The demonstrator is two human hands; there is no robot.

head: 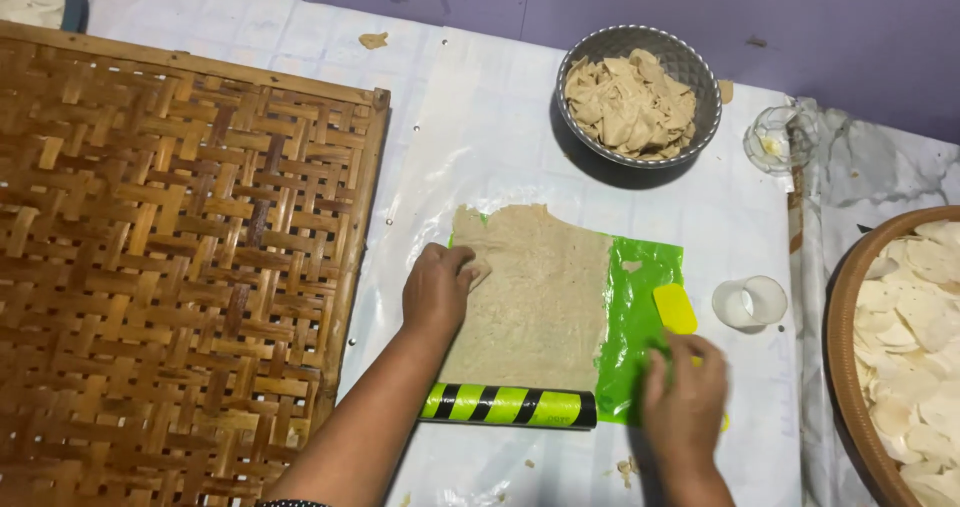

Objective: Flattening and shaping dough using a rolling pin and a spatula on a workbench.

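Dough sheet (pixel 535 292) flat on green plastic (pixel 640 317), mid-desk, long axis running away from the person. Left hand (pixel 437 289) pinches its left edge; right hand (pixel 685 392) clenched on yellow scraper (pixel 675 309). Striped roller (pixel 508 406) borders near edge; woven tray (pixel 170 267) close left.

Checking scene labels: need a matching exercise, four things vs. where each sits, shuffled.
Things:
1. metal bowl
2. striped roller
3. woven tray
4. yellow scraper

Places:
A. left of the dough sheet
B. on the green plastic, at the right hand
C. top, holding dough scraps
D. along the sheet's near edge

Pairs: 1-C, 2-D, 3-A, 4-B
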